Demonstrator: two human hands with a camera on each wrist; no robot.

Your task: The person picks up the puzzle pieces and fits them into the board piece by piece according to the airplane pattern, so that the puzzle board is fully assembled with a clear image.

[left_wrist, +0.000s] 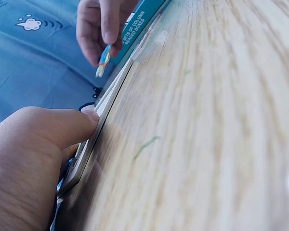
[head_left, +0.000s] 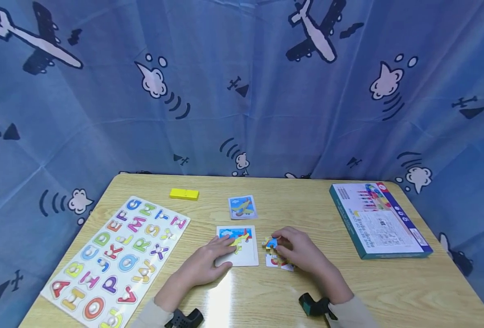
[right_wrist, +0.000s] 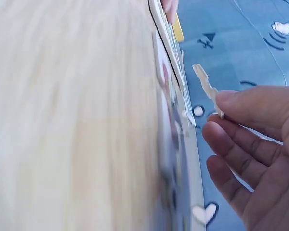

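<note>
My left hand (head_left: pixel 206 259) rests on the left side of a square puzzle board (head_left: pixel 246 259), its fingers extended over the partly filled picture. In the left wrist view the thumb (left_wrist: pixel 82 122) lies along the board's edge. My right hand (head_left: pixel 301 249) pinches a jigsaw piece (head_left: pixel 272 243) with blue and yellow print between thumb and fingers. That piece (right_wrist: pixel 208 87) shows its pale edge in the right wrist view, raised off the table. Below the right hand lie several loose jigsaw pieces (head_left: pixel 272 261), partly hidden by it.
Behind the board lies a small card (head_left: pixel 242 207) with an airplane picture. A yellow block (head_left: pixel 184 194) sits farther back left. On the left is an alphabet peg board (head_left: pixel 116 255), on the right a flat teal-edged box (head_left: pixel 381 223). A blue curtain (head_left: pixel 209 114) hangs behind the table.
</note>
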